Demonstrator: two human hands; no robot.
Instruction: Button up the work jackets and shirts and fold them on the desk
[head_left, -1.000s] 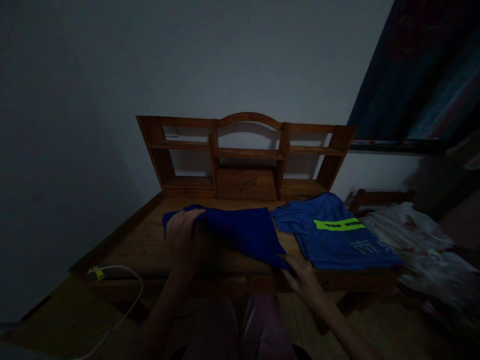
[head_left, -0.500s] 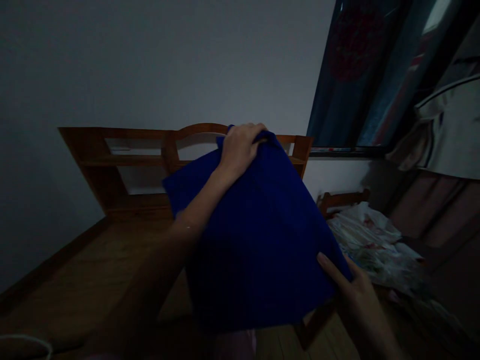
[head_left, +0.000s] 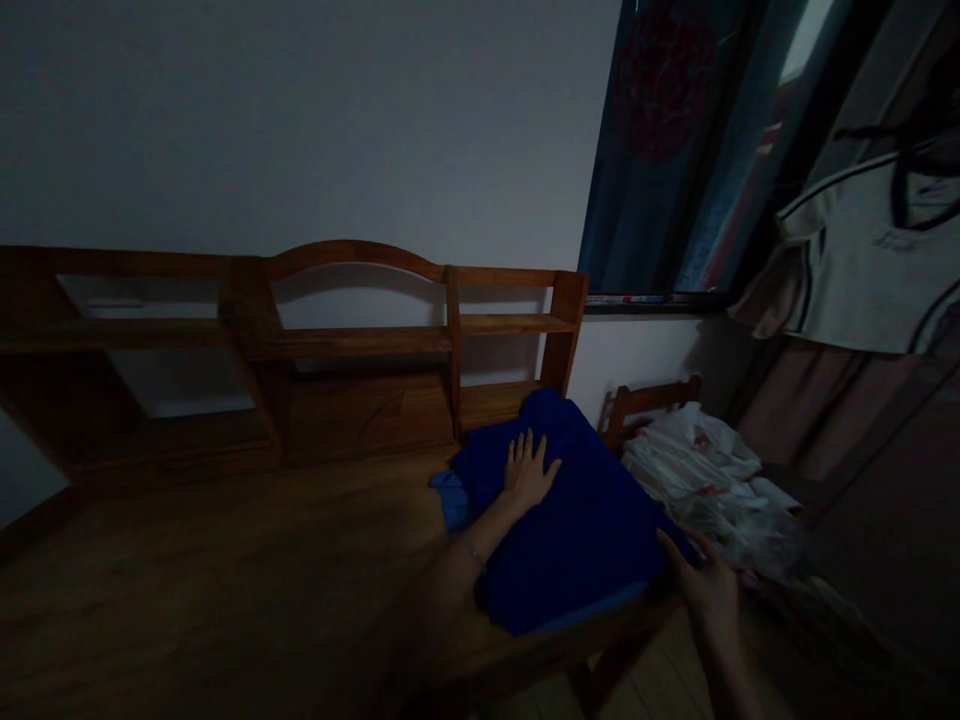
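A folded dark blue cloth (head_left: 577, 520) lies on the right end of the wooden desk (head_left: 225, 570), on top of a lighter blue garment (head_left: 452, 497) that shows only at its left edge. My left hand (head_left: 527, 470) lies flat on the cloth with its fingers spread. My right hand (head_left: 705, 585) is at the cloth's near right corner, by the desk's edge, with its fingers against the fabric; its grip is not clear in the dim light.
A wooden shelf unit (head_left: 300, 340) runs along the back of the desk. Right of the desk stands a wooden chair (head_left: 649, 400) beside a heap of white fabric (head_left: 712, 480). A dark curtain (head_left: 675, 150) and a hanging white garment (head_left: 862, 260) are at the upper right.
Both hands lifted the dark blue cloth off the desk's middle, carried it right and laid it over the lighter blue garment. The left hand now rests flat on it. The view swung right.
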